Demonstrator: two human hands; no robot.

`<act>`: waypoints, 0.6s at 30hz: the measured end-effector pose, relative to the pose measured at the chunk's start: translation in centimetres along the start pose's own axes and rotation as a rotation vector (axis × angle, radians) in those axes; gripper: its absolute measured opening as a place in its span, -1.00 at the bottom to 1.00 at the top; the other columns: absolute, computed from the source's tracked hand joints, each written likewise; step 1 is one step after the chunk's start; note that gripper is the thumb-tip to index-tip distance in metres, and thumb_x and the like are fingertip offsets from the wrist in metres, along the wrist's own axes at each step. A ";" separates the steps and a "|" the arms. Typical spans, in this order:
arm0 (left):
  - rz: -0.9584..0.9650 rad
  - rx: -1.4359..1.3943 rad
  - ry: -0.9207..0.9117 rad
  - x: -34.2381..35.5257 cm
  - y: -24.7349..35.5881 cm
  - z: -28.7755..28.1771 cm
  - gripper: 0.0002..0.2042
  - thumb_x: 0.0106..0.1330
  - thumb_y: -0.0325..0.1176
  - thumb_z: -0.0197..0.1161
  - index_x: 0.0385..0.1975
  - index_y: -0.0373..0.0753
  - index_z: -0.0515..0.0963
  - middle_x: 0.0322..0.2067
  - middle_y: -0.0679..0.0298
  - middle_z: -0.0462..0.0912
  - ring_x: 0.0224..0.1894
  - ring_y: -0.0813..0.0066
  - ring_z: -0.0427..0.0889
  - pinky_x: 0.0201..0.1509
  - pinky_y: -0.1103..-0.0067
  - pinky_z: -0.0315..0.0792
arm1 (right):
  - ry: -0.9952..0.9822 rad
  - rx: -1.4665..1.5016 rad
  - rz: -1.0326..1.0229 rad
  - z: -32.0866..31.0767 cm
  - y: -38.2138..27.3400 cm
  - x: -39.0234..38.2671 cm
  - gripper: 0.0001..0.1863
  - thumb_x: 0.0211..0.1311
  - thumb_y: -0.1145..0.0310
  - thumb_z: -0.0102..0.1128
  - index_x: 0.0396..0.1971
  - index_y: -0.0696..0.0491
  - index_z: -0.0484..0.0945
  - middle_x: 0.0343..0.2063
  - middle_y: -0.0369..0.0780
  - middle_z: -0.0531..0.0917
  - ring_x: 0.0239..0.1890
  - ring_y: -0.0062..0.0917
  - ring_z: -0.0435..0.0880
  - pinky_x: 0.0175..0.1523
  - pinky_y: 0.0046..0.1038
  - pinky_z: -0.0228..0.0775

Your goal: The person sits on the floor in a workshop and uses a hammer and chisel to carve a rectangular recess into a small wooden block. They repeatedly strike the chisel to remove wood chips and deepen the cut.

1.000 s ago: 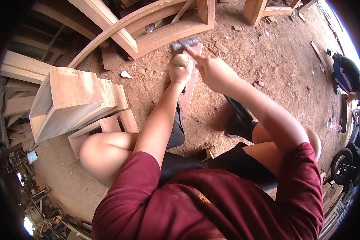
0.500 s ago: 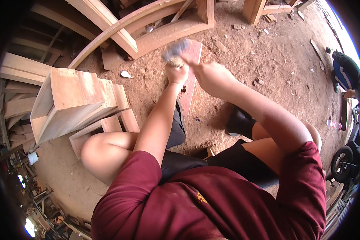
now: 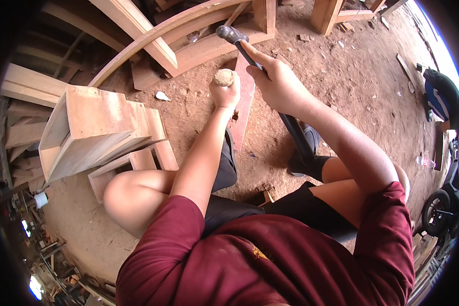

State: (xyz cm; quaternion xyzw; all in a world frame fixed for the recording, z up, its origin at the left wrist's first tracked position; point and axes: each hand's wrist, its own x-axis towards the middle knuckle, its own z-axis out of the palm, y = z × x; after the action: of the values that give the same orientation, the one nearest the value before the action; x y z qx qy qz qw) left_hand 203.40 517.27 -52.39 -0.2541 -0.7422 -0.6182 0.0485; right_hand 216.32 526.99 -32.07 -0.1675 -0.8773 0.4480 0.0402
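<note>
My left hand (image 3: pixel 224 95) is closed around an upright chisel, whose round, frayed wooden handle end (image 3: pixel 223 77) faces up; its blade is hidden below the fist. Under it lies a reddish wooden board (image 3: pixel 246 109) on the ground, with a small dark hole (image 3: pixel 235 116) cut in it just behind the hand. My right hand (image 3: pixel 280 86) grips a hammer (image 3: pixel 231 34) by its long black handle. The grey metal head is raised beyond the chisel, apart from it. My black shoes rest at either side of the board's near end.
A stepped wooden piece (image 3: pixel 99 115) stands at the left. Curved wooden framing (image 3: pixel 209 53) lies beyond the board. Wood scraps (image 3: pixel 304 37) dot the dirt floor. A plastic bottle (image 3: pixel 425 161), a motorbike wheel (image 3: pixel 436 210) and a partly visible person (image 3: pixel 444 97) are at the right.
The hammer head, blurred close over the chisel handle before, has lifted up and away from it. My right hand rose slightly with it; my left hand stays in place.
</note>
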 end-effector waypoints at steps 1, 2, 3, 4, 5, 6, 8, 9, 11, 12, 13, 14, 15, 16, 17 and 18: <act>-0.029 -0.013 0.024 -0.2 -0.1 -0.1 -0.84 0.22 -0.45 0.26 -0.58 -0.34 0.55 -0.61 0.25 0.64 -0.52 0.47 0.65 -0.41 0.48 0.46 | 0.009 0.016 0.012 0.0 0.0 0.1 -0.40 0.39 0.35 -0.03 0.42 -0.07 0.18 -0.33 0.10 0.66 -0.28 -0.20 0.71 -0.07 -0.26 0.48; -0.051 -0.023 0.037 -0.4 -0.2 -0.1 -0.84 0.20 -0.43 0.27 -0.58 -0.32 0.55 -0.62 0.26 0.63 -0.51 0.47 0.65 -0.41 0.48 0.47 | 0.018 0.004 -0.017 -0.1 -0.1 0.2 -0.40 0.39 0.34 -0.03 0.42 -0.07 0.18 -0.36 0.09 0.66 -0.31 -0.22 0.71 -0.09 -0.27 0.49; -0.112 -0.020 0.042 -0.6 -0.3 -0.2 -0.85 0.18 -0.40 0.28 -0.58 -0.30 0.55 -0.63 0.26 0.63 -0.51 0.47 0.66 -0.41 0.48 0.48 | 0.021 0.002 -0.029 -0.2 -0.1 0.2 -0.40 0.39 0.34 -0.04 0.42 -0.08 0.17 -0.39 0.07 0.66 -0.34 -0.24 0.71 -0.11 -0.28 0.49; -0.102 -0.011 0.046 -0.8 -0.4 -0.2 -0.86 0.18 -0.40 0.29 -0.57 -0.29 0.57 -0.62 0.25 0.65 -0.50 0.47 0.67 -0.40 0.48 0.49 | 0.024 0.000 -0.039 -0.2 -0.1 0.2 -0.40 0.39 0.33 -0.04 0.42 -0.08 0.17 -0.41 0.06 0.65 -0.36 -0.26 0.71 -0.12 -0.29 0.49; -0.029 -0.009 0.052 -0.8 -0.6 -0.2 -0.85 0.21 -0.41 0.28 -0.57 -0.32 0.57 -0.60 0.25 0.65 -0.50 0.47 0.67 -0.41 0.47 0.48 | 0.013 0.008 -0.033 -0.3 -0.1 0.2 -0.40 0.40 0.33 -0.03 0.42 -0.08 0.17 -0.44 0.04 0.65 -0.38 -0.29 0.71 -0.14 -0.30 0.49; -0.004 0.009 0.042 -0.9 -0.7 -0.2 -0.84 0.23 -0.43 0.26 -0.56 -0.34 0.57 -0.59 0.24 0.66 -0.51 0.47 0.66 -0.41 0.47 0.47 | 0.002 0.016 -0.027 -0.3 -0.1 0.1 -0.41 0.40 0.32 -0.03 0.42 -0.08 0.18 -0.46 0.02 0.64 -0.40 -0.31 0.70 -0.15 -0.31 0.49; 0.004 0.015 0.012 -0.8 -0.8 -0.2 -0.84 0.26 -0.45 0.24 -0.54 -0.36 0.57 -0.58 0.24 0.66 -0.52 0.46 0.66 -0.42 0.47 0.46 | -0.010 0.023 -0.024 -0.4 -0.3 0.0 -0.41 0.41 0.30 -0.02 0.42 -0.08 0.18 -0.50 0.00 0.63 -0.43 -0.36 0.69 -0.17 -0.31 0.49; -0.016 0.006 -0.009 -0.8 -0.7 -0.1 -0.85 0.26 -0.45 0.23 -0.53 -0.36 0.58 -0.58 0.24 0.66 -0.52 0.46 0.66 -0.42 0.47 0.47 | -0.013 0.024 -0.025 -0.5 -0.4 -0.1 -0.41 0.41 0.30 -0.02 0.42 -0.08 0.18 -0.51 -0.01 0.62 -0.44 -0.37 0.69 -0.18 -0.31 0.49; -0.011 -0.009 -0.022 -0.8 -0.7 0.1 -0.86 0.26 -0.45 0.23 -0.51 -0.35 0.58 -0.58 0.25 0.66 -0.51 0.47 0.66 -0.41 0.47 0.47 | -0.027 0.023 -0.017 -0.6 -0.8 -0.2 -0.41 0.41 0.29 -0.02 0.42 -0.08 0.19 -0.52 -0.02 0.62 -0.45 -0.38 0.69 -0.18 -0.31 0.49; 0.014 -0.015 -0.015 -0.8 -0.6 0.1 -0.87 0.26 -0.45 0.22 -0.50 -0.35 0.58 -0.58 0.25 0.66 -0.51 0.47 0.66 -0.41 0.48 0.47 | -0.038 0.020 -0.010 -0.6 -0.9 -0.3 -0.42 0.42 0.29 -0.02 0.42 -0.08 0.19 -0.52 -0.02 0.62 -0.44 -0.38 0.69 -0.18 -0.31 0.49; 0.014 -0.010 -0.022 -0.9 -0.6 0.2 -0.87 0.26 -0.45 0.22 -0.49 -0.35 0.58 -0.57 0.25 0.67 -0.51 0.47 0.66 -0.41 0.48 0.47 | -0.049 0.017 -0.002 -0.7 -1.1 -0.4 -0.42 0.42 0.28 -0.02 0.42 -0.08 0.19 -0.52 -0.02 0.62 -0.44 -0.37 0.69 -0.18 -0.31 0.49; 0.038 -0.022 -0.011 -0.9 -0.5 0.2 -0.88 0.26 -0.45 0.22 -0.48 -0.35 0.58 -0.57 0.25 0.67 -0.50 0.48 0.66 -0.41 0.49 0.47 | -0.036 0.016 -0.021 -0.7 -1.2 -0.4 -0.42 0.42 0.29 -0.01 0.42 -0.08 0.19 -0.52 -0.02 0.62 -0.44 -0.37 0.69 -0.19 -0.31 0.49; 0.036 -0.024 -0.015 -0.9 -0.5 0.3 -0.88 0.26 -0.45 0.22 -0.47 -0.35 0.58 -0.56 0.26 0.67 -0.49 0.49 0.66 -0.40 0.49 0.47 | -0.024 0.016 -0.038 -0.7 -1.3 -0.5 -0.42 0.41 0.29 -0.01 0.42 -0.08 0.19 -0.52 -0.02 0.62 -0.44 -0.37 0.69 -0.19 -0.31 0.49; 0.019 -0.022 -0.029 -0.9 -0.6 0.2 -0.89 0.26 -0.46 0.22 -0.47 -0.35 0.58 -0.56 0.26 0.67 -0.49 0.49 0.66 -0.39 0.50 0.47 | -0.023 0.017 -0.032 -0.8 -1.4 -0.5 -0.42 0.41 0.29 -0.01 0.42 -0.08 0.19 -0.52 -0.02 0.62 -0.44 -0.36 0.69 -0.19 -0.31 0.49; 0.024 -0.031 -0.020 -0.9 -0.6 0.2 -0.89 0.26 -0.46 0.22 -0.47 -0.35 0.58 -0.55 0.26 0.67 -0.48 0.50 0.66 -0.39 0.50 0.47 | -0.012 0.009 -0.048 -0.8 -1.4 -0.6 -0.42 0.41 0.30 -0.01 0.42 -0.08 0.19 -0.52 -0.02 0.62 -0.44 -0.36 0.69 -0.19 -0.31 0.49; 0.017 -0.035 -0.021 -0.9 -0.6 0.1 -0.89 0.26 -0.46 0.21 -0.47 -0.35 0.59 -0.55 0.26 0.67 -0.48 0.50 0.66 -0.39 0.51 0.47 | -0.011 0.001 -0.042 -0.9 -1.4 -0.6 -0.41 0.41 0.30 0.00 0.42 -0.08 0.20 -0.52 -0.02 0.62 -0.44 -0.36 0.69 -0.19 -0.31 0.49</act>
State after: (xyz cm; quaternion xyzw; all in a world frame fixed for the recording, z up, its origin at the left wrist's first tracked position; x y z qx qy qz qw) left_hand 203.94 517.03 -53.32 -0.2677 -0.7294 -0.6281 0.0416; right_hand 216.71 526.70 -30.36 -0.1464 -0.8806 0.4484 0.0449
